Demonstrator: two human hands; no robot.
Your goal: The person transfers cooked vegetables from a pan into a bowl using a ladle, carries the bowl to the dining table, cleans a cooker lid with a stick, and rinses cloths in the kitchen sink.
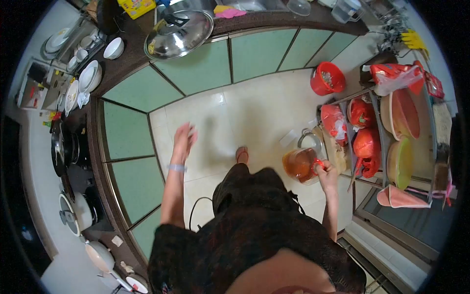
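Observation:
My right hand (327, 177) is closed round the red handle of a clear plastic jug (297, 164) with amber liquid in it. The jug hangs tilted beside my leg, above the floor and near the shelf rack. My left hand (184, 140) is raised over the floor on the other side, a little blurred, its fingers stretched out and nothing in them. A pale band (177, 167) circles that wrist. A round metal-rimmed container (310, 141) sits just beyond the jug, partly hidden by it.
At right stands a shelf rack (377, 132) with red bags and basins. A red bucket (327, 78) is on the floor. Green cabinets (257, 51) line the far and left sides. A steel lid (180, 35) overhangs the counter edge; a pot (77, 213) stands at left.

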